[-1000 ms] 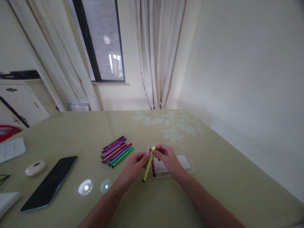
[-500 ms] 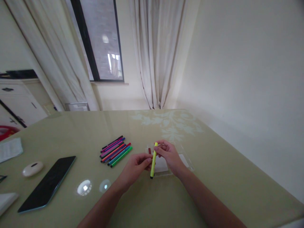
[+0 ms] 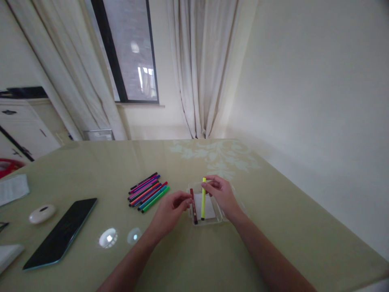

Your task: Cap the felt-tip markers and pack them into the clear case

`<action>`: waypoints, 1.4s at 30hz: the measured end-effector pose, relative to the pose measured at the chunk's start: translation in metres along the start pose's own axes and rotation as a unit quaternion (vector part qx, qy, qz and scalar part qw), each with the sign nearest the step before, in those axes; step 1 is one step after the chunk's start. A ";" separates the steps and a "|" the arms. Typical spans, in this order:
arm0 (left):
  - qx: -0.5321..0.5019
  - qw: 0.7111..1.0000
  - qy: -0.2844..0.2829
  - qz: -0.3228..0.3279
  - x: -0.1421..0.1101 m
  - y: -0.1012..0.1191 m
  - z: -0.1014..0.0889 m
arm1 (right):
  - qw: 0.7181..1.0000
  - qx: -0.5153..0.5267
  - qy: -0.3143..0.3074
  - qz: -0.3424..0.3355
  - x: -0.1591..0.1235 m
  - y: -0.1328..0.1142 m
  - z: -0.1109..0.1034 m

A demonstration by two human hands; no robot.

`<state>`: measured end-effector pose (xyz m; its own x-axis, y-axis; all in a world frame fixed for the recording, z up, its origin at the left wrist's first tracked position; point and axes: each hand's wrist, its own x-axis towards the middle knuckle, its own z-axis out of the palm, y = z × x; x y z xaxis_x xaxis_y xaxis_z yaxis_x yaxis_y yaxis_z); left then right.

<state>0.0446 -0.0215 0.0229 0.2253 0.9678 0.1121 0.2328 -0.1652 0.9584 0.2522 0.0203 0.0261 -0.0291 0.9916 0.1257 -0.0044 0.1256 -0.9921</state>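
A yellow marker [image 3: 203, 202] is pinched near its upper end by my right hand [image 3: 221, 192]; its dark tip points toward me over a clear plastic case [image 3: 209, 222]. Inside the case, along its left side, lies a dark red marker [image 3: 193, 209]. My left hand [image 3: 173, 209] is at the case's left edge with fingers bent and the thumb a little apart; its fingertips are beside the dark red marker, and whether they touch it I cannot tell. Left of that hand, several coloured markers [image 3: 148, 192] lie side by side on the table.
On the left of the table [image 3: 91, 162] are a black tablet [image 3: 60, 235], a white rounded object [image 3: 42, 214] and some papers [image 3: 13, 190]. A wall [image 3: 319, 121] runs along the right edge. Curtains [image 3: 200, 69] and a window [image 3: 130, 52] stand behind.
My right hand has carried the yellow marker slightly right, over the case, and turned it more upright in view. My left hand has come off it and shifted slightly left.
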 end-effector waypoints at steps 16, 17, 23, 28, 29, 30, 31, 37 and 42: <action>0.371 0.886 -0.100 0.260 -0.014 -0.008 0.010 | 0.964 -0.240 -0.076 -0.085 -0.007 0.020 0.011; 0.369 0.885 -0.102 0.263 -0.013 -0.009 0.010 | 0.953 -0.274 -0.082 -0.100 -0.007 0.018 0.011; 0.379 0.875 -0.116 0.279 -0.013 -0.006 0.008 | 0.910 -0.374 -0.103 -0.145 -0.007 0.013 0.008; 0.389 0.872 -0.111 0.275 -0.014 -0.007 0.009 | 0.898 -0.393 -0.122 -0.154 -0.007 0.012 0.005; 0.390 0.872 -0.112 0.275 -0.014 -0.007 0.009 | 0.897 -0.396 -0.124 -0.154 -0.007 0.012 0.004; 0.392 0.871 -0.114 0.273 -0.014 -0.007 0.009 | 0.896 -0.399 -0.125 -0.152 -0.007 0.012 0.004; 0.394 0.870 -0.116 0.272 -0.015 -0.006 0.009 | 0.895 -0.400 -0.126 -0.151 -0.007 0.013 0.003; 0.415 0.863 -0.124 0.261 -0.014 -0.002 0.008 | 0.896 -0.403 -0.129 -0.138 -0.007 0.015 0.005; 0.424 0.861 -0.127 0.251 -0.015 -0.001 0.010 | 0.891 -0.411 -0.142 -0.132 -0.009 0.015 0.007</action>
<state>0.0504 -0.0372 0.0177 0.6732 0.6794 0.2920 0.6290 -0.7337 0.2570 0.2455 0.0128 0.0098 -0.3873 0.8919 0.2334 0.6812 0.4474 -0.5795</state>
